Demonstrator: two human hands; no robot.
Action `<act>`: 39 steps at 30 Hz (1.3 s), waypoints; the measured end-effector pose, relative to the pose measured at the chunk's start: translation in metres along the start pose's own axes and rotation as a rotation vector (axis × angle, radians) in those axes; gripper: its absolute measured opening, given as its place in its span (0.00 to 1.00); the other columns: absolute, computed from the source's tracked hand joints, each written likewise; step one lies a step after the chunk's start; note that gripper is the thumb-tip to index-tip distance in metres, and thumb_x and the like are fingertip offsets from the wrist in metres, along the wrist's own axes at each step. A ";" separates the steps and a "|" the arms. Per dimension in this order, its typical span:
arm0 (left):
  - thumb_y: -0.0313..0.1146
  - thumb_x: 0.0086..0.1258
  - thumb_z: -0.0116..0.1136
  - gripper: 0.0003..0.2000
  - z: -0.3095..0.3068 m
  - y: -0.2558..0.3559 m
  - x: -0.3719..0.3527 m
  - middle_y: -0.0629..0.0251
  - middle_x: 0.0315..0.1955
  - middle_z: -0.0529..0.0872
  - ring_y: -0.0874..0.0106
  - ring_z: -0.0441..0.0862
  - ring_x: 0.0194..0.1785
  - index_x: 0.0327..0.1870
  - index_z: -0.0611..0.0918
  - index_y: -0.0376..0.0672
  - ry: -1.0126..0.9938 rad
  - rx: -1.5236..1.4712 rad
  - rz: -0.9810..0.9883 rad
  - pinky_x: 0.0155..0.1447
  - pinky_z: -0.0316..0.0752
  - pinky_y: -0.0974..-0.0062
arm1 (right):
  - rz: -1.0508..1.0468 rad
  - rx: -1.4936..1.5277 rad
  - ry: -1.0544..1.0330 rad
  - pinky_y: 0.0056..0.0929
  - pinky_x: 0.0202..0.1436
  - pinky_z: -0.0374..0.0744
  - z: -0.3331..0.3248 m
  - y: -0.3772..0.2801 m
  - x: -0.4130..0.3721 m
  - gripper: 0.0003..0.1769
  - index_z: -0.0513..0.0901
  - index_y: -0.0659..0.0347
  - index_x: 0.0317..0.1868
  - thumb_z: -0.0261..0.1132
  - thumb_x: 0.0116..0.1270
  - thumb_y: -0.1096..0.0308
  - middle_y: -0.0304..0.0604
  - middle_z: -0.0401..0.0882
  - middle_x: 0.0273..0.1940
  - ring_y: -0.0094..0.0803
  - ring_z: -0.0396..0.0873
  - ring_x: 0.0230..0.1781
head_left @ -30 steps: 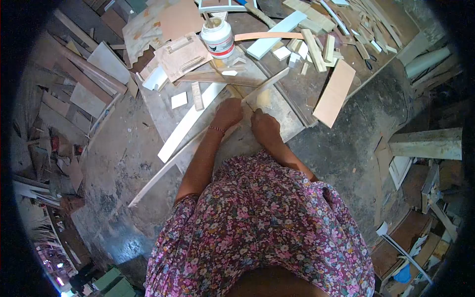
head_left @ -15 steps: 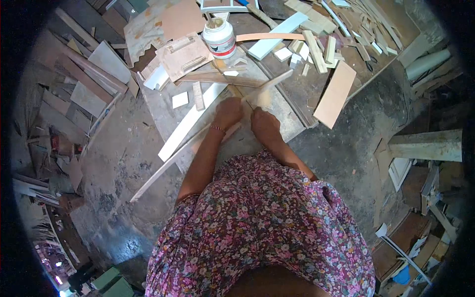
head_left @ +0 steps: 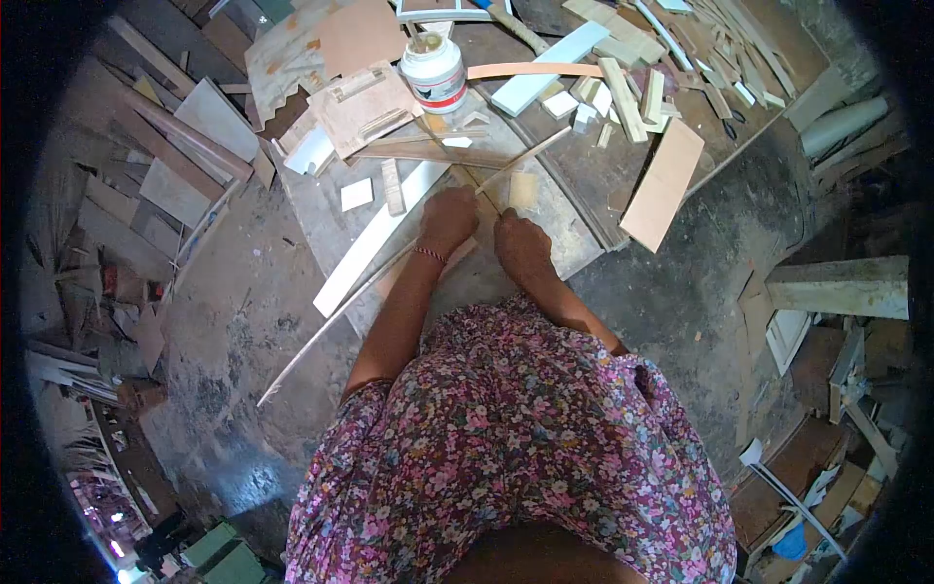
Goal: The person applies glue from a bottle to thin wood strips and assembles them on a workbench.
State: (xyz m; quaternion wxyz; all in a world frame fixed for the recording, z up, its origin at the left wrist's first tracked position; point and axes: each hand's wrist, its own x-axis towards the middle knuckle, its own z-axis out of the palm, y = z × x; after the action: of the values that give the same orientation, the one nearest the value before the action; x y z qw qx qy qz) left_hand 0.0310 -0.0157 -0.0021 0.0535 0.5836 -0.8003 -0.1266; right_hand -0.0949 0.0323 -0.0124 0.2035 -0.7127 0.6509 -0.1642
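My left hand point(head_left: 449, 218), with a cord around the wrist, is closed on a long thin wooden strip point(head_left: 530, 157). The strip runs from the upper right, past the hand, to a far end low on the left. Close beside it, my right hand point(head_left: 522, 245) is closed at the strip's near side. A thin yellowish line reaches its fingertips, too fine to name. Below both hands lies the worktable point(head_left: 569, 229). A small pale wood block point(head_left: 523, 189) rests just beyond the right hand. Left of my left hand lies a long white board point(head_left: 375, 248).
A white tub point(head_left: 434, 76) with a stick in it stands at the back. Wood offcuts point(head_left: 623, 100) and a flat tan board point(head_left: 664, 185) lie to the right. A thin panel point(head_left: 365, 109) lies at the back left. More boards point(head_left: 199, 127) lean at far left.
The strip has turned in my left hand and now looks narrower. Its right end is slightly lower and further left. The pale block behind it shows more fully. Both hands stay almost in place.
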 end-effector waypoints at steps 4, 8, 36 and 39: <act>0.27 0.50 0.47 0.07 0.008 -0.003 0.001 0.50 0.26 0.77 0.55 0.75 0.35 0.30 0.73 0.36 -0.023 0.038 -0.032 0.40 0.68 0.60 | 0.037 0.018 -0.028 0.44 0.30 0.73 -0.001 -0.001 0.001 0.13 0.71 0.66 0.29 0.45 0.59 0.65 0.57 0.75 0.23 0.50 0.76 0.26; 0.29 0.51 0.48 0.07 0.018 -0.005 0.000 0.50 0.25 0.77 0.56 0.76 0.33 0.27 0.74 0.35 0.037 0.032 -0.010 0.39 0.70 0.61 | 0.016 0.012 -0.014 0.44 0.29 0.73 -0.001 0.000 -0.001 0.13 0.71 0.66 0.29 0.45 0.59 0.65 0.56 0.75 0.22 0.49 0.76 0.25; 0.34 0.50 0.45 0.12 0.009 -0.003 0.005 0.45 0.30 0.76 0.54 0.74 0.38 0.28 0.76 0.33 -0.091 -0.151 -0.068 0.45 0.67 0.61 | -0.065 -0.090 -0.002 0.43 0.29 0.74 -0.013 0.011 -0.028 0.14 0.70 0.65 0.28 0.45 0.61 0.62 0.56 0.75 0.23 0.50 0.76 0.26; 0.33 0.50 0.46 0.11 0.007 -0.006 0.004 0.45 0.30 0.76 0.54 0.75 0.37 0.27 0.76 0.33 -0.069 -0.137 -0.028 0.45 0.68 0.61 | -0.027 -0.064 0.004 0.43 0.28 0.74 -0.009 0.008 -0.030 0.14 0.70 0.66 0.29 0.45 0.61 0.63 0.56 0.75 0.23 0.49 0.76 0.25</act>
State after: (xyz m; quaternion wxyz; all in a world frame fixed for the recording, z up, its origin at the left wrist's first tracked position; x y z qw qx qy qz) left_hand 0.0336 -0.0201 -0.0106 0.0639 0.5849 -0.7831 -0.2015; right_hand -0.1094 0.0612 -0.0075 0.1771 -0.7273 0.6464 -0.1475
